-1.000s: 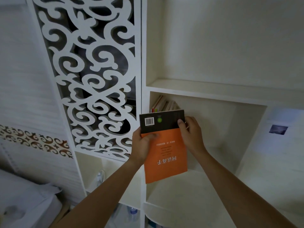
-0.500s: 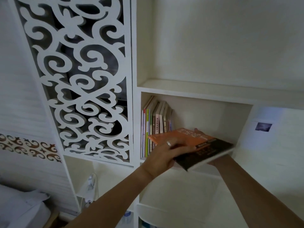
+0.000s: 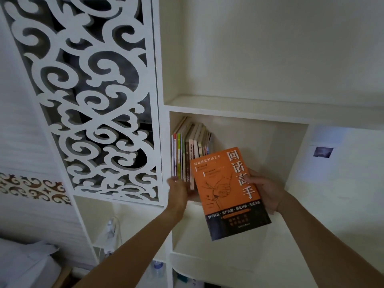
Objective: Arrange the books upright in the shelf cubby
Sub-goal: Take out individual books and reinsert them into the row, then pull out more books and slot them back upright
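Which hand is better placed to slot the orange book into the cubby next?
Right, probably. The right hand alone grips the orange book, cover up, before the cubby's free space. The left hand rests at the standing books, placed to steady them.

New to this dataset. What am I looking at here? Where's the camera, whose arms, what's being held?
There is no robot here: the arms belong to a person, and the single wide-angle camera sits on their head, looking forward and down at their hands. That is why both forearms enter from the bottom.

In front is a white shelf unit with a carved scrollwork panel on the left. In the open white shelf cubby, a row of thin upright books stands against the left wall.

The right hand holds an orange and black paperback book, cover facing the camera, in front of the cubby. The left hand is open, at the bottom of the row; whether it touches the books is unclear.
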Available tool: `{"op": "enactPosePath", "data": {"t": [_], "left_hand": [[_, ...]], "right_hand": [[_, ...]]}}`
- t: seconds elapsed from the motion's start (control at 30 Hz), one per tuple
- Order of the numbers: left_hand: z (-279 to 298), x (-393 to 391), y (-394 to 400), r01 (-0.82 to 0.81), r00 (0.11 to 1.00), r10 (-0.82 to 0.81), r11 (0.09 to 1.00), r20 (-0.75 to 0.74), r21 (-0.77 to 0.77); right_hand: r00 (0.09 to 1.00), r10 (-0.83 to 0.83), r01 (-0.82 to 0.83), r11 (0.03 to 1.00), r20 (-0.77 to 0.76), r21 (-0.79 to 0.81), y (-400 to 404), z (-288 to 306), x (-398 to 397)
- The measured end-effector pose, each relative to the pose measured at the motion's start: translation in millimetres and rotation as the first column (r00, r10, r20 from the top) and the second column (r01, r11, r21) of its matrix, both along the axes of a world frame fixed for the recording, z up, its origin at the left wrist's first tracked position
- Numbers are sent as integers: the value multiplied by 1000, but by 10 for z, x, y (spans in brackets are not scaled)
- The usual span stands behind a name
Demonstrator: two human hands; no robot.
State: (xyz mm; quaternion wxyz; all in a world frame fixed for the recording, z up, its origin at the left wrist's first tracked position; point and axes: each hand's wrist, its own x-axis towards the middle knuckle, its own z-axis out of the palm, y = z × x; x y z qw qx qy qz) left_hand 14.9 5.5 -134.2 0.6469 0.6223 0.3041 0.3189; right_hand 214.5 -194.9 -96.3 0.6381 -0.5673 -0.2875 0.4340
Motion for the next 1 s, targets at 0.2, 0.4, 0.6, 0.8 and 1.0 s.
{"op": "enactPosePath", "data": {"t": [0.2,0.4,0.6,0.8,1.0], "left_hand": [[243,-202,-160,348,929,-359,930,87,115],[306,-280,-91,-58,974,-11,954,227,295],[436,-420,50,-296,917,109,832,383,470],[515,-535,195,-393,891,148,726,429,565],[665,-584,197,-454,873,186,645,451,615]], "right_hand": [[998,66,-66,997,10,25,140,-35,-105],[894,-96,95,995,439,24,534,247,-262],[401,-325,306,929,856,209,1045,401,-458],[284,-156,209,973,946,97,1413,460,-541],[229,-204,290,948,952,134,1527,466,-613]]}}
